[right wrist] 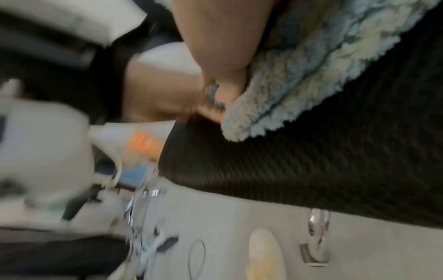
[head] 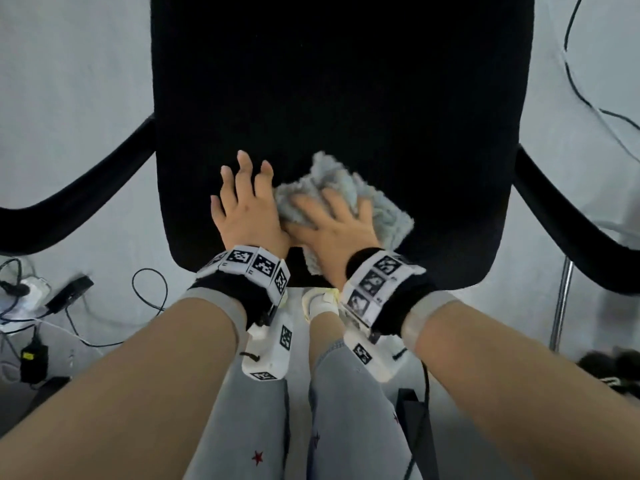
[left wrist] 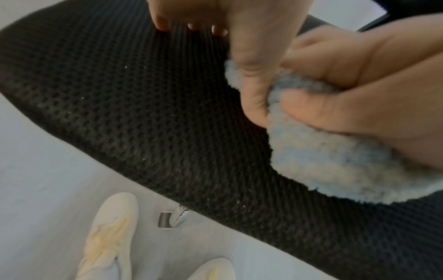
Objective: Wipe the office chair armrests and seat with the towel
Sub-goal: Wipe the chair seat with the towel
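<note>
Ur R hand [head: 332, 223] clutches towel [head: 394, 220] at seat [head: 346, 81] front; unwiped seat toward 12 o'clock; L hand [head: 242, 213] splayed flat at 9.

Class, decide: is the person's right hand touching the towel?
Touching. The left wrist view shows the right hand gripping the towel, fabric bunched in its grasp.

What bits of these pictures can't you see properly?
- Head view: the middle of the towel is hidden under the right hand.
- Head view: the seat is too dark to show any dirt, and the top edge cuts off its far end.
- Head view: the right armrest runs off the right edge.
- Right wrist view: motion blur smears the floor clutter, so those things cannot be told apart.
</note>
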